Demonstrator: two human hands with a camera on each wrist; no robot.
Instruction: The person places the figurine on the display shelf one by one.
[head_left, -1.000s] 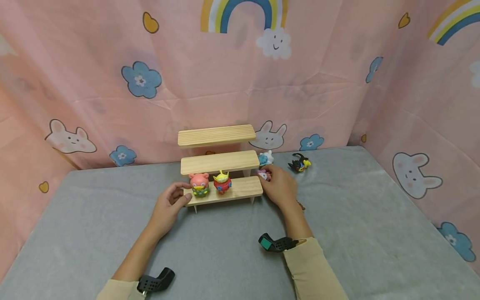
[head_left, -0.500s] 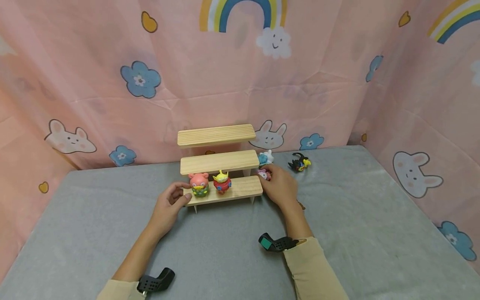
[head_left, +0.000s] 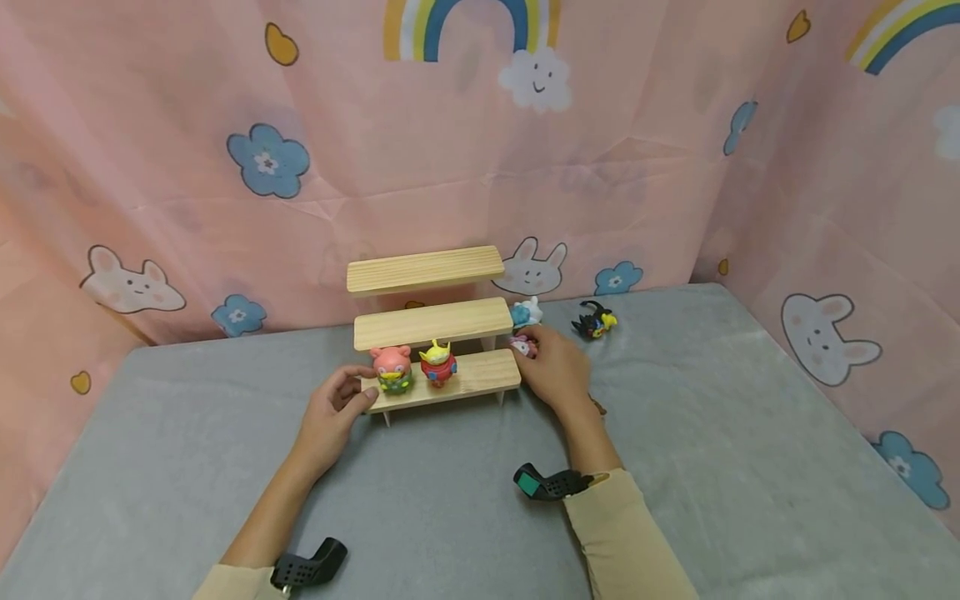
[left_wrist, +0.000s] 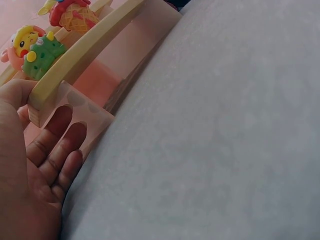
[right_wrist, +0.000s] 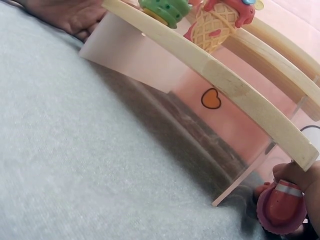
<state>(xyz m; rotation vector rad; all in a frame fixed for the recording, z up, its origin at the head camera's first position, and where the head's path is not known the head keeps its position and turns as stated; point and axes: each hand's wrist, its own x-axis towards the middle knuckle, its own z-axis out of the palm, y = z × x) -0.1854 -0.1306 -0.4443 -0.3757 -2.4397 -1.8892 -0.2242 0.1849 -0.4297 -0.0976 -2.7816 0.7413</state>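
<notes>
A three-tier wooden display shelf (head_left: 480,379) with clear side supports stands on the cloth-covered table. My left hand (head_left: 327,417) holds the left end of its lowest board; through the clear support its other fingers (left_wrist: 62,145) show below the board. My right hand (head_left: 557,371) is at the board's right end, fingers bent round it, partly hidden. Close beside those fingers is a pink-and-purple toy figure (right_wrist: 282,207). On the lowest board stand a pink-headed figure in green (head_left: 392,371) and a red figure with a yellow head (head_left: 438,365) on a waffle-cone base.
A white-and-blue figure (head_left: 527,312) stands behind my right hand. Farther right, a black-and-yellow figure (head_left: 595,320) lies on the grey cloth (head_left: 712,433). Part of a brown item (head_left: 597,406) shows beside my right wrist. A pink printed curtain (head_left: 420,183) closes off the back and sides.
The head view has shifted slightly, so everything sits a little farther left in it. Both hands, the shelf and the figures keep their places relative to each other.
</notes>
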